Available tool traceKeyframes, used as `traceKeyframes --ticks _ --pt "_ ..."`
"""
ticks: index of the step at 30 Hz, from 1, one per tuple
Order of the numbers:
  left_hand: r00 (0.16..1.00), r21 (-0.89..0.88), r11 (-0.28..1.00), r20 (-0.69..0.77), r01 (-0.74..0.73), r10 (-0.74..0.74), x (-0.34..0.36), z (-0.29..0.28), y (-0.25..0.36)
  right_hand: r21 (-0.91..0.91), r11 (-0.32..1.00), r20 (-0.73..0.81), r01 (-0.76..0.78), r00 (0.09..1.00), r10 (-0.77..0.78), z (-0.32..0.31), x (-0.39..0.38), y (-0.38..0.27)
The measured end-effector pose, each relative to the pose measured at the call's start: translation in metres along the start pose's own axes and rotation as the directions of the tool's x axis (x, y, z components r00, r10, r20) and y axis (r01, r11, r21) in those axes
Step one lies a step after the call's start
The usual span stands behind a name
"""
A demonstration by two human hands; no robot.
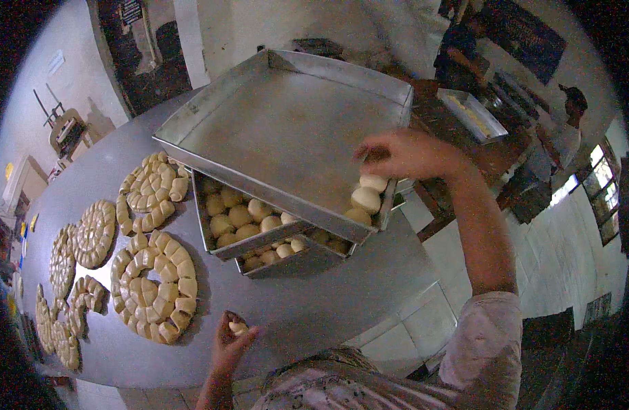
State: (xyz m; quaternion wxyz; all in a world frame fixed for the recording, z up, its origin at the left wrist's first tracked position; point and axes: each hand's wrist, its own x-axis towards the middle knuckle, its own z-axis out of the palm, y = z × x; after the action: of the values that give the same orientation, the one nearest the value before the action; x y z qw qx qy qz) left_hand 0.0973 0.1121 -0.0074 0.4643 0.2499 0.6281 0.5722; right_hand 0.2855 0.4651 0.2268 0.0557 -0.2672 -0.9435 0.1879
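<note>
Dark-framed paned window point(605, 190): I see white glare.
Smooth grey metal tabletop point(280, 311): dim, softly shadowed.
Fisheye edges: black, grainy, lines bending.

Pale wall point(239, 27), smudged: stood at the back. Doorway point(165, 58), dark within: opened at upper left. Small white notice point(56, 63): was fixed to the left wall. Brown worktable point(496, 156): stood at right, bearing one metal pan point(475, 116) with pale yellow contents. Co-workers, two: one person in a dark top point(454, 51), one in a cap point(574, 97). Window point(604, 174), barred: admitted light at far right. Floor point(446, 208): was pale.
</note>
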Motion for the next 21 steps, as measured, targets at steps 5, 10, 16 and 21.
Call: traceKeyframes --ticks 5,10,16,21 --pt "0.995 0.133 0.991 0.091 0.031 -0.043 -0.012 -0.036 0.013 0.522 0.836 -0.614 0.169 0.755 0.231 0.022 -0.066 -0.080" --pt "0.789 -0.601 0.719 0.603 0.348 0.121 -0.012 0.005 0.004 0.438 0.834 -0.268 0.337 0.934 -0.237 0.179 -0.112 -0.136" --pt "0.719 0.115 0.980 0.666 0.161 -0.196 -0.018 -0.027 0.043 0.386 0.893 -0.108 -0.232 0.950 0.294 0.334 -0.168 -0.038" --pt "0.889 0.148 0.972 0.397 0.184 -0.228 -0.009 -0.041 0.011 -0.184 0.793 -0.683 -0.581 0.656 0.323 0.284 -0.108 0.030"
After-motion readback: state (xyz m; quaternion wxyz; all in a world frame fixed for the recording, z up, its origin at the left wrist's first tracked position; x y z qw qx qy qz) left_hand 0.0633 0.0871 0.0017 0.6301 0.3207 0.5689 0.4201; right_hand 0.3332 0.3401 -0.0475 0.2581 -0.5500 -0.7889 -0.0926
